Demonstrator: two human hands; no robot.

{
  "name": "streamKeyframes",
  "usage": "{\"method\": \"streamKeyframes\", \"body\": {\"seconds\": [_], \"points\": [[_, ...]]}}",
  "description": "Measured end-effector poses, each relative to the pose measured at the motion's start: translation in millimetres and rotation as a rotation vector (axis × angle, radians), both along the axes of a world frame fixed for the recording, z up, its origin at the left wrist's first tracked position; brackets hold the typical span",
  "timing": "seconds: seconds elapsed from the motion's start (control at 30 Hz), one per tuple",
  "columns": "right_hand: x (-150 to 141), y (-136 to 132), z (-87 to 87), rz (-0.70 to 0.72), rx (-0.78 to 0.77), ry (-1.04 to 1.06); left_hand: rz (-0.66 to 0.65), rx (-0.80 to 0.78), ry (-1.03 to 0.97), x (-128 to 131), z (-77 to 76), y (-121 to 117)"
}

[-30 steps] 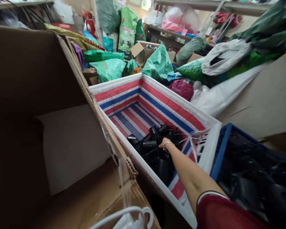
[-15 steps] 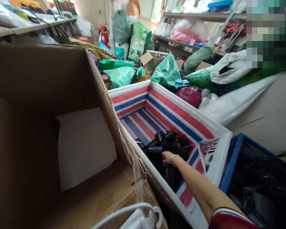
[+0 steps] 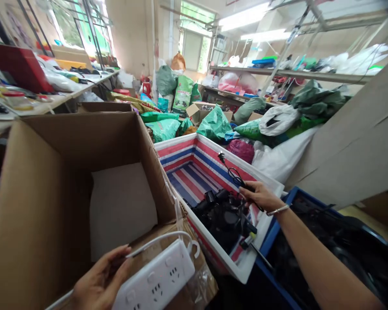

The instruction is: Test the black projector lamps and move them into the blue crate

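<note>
My right hand [image 3: 257,196] is closed around a black power cord [image 3: 234,174], whose plug [image 3: 221,157] sticks up to the left. Below it, black devices and cables [image 3: 226,215] lie heaped in a white plastic crate [image 3: 237,269] lined with striped cloth. At the lower left, my left hand [image 3: 101,280] pinches the white cord [image 3: 158,239] of a power strip [image 3: 158,280]. The strip lies tilted on the cardboard beside that hand, sockets facing up. Part of the left hand is cut off by the frame's bottom edge.
A large open cardboard box [image 3: 32,181] stands left, a white sheet [image 3: 123,211] inside. A blue crate [image 3: 278,219] full of black items is at right. A rod-like tool [image 3: 260,254] crosses the white crate's near edge. Green bags [image 3: 215,125] lie behind; a cluttered table [image 3: 71,92] stands left.
My right hand has risen from the heap and moved right, now with a black power cord in it. My left hand has come into view at the power strip. The view has tilted up.
</note>
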State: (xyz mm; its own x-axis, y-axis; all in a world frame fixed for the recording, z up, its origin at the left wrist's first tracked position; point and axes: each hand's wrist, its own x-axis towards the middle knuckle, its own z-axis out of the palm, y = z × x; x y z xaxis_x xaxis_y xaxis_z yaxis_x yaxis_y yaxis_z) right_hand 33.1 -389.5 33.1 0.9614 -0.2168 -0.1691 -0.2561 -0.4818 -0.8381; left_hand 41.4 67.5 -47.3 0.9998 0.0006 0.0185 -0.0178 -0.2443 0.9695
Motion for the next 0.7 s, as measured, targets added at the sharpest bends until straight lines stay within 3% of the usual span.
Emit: {"method": "streamKeyframes", "body": {"seconds": [0.07, 0.17, 0.27, 0.37, 0.43, 0.53, 0.7], "points": [[-14, 12, 5.6, -0.029, 0.033, -0.044, -0.020, 0.103, -0.068, -1, 8.8, -1], [-33, 30, 5.4, -0.099, 0.101, -0.141, -0.064, 0.296, -0.418, -10, 26.8, -10], [-50, 43, 6.5, -0.202, 0.180, -0.274, -0.256, 0.325, -0.686, -24, 49.8, -33], [-59, 51, 16.5, -0.260, 0.282, -0.380, -0.544, 0.288, -0.637, -32, 71.5, -76], [-60, 56, 27.2, -0.278, 0.358, -0.435, -0.734, 0.353, -0.455, -29, 79.5, -112], [-57, 64, 43.5, -0.277, 0.465, -0.490, -0.887, 0.466, -0.279, -14, 75.2, -169], [-48, 68, 55.3, -0.247, 0.619, -0.522, -1.060, 0.514, -0.144, 22, 39.9, -234]]}}
